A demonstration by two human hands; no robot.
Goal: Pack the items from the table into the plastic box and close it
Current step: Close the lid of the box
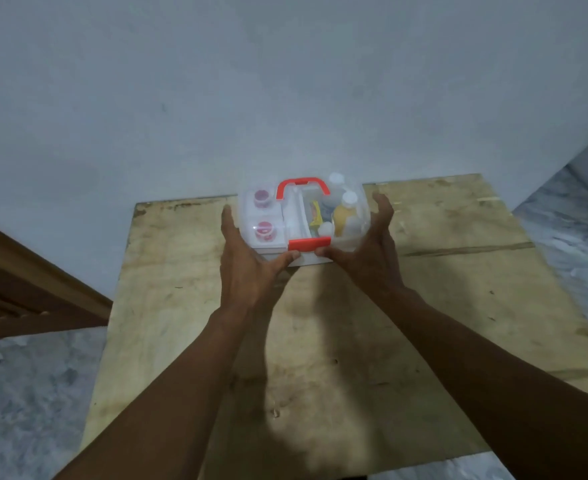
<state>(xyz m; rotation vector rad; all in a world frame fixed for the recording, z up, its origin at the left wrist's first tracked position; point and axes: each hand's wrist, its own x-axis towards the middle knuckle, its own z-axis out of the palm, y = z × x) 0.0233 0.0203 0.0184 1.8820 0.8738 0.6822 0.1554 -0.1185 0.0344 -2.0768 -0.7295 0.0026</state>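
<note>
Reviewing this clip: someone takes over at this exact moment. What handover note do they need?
Left hand: fingers straight along the left end of the box, thumb pressing its front just under the red latch.
Right hand: fingers relaxed beside the right end, thumb at the front by the latch.
The box sits near the far edge of the table, lid on.
Done: jars, bottles and a yellow packet are inside.
Left: I cannot tell whether the latch is snapped; check it, then let go.
</note>
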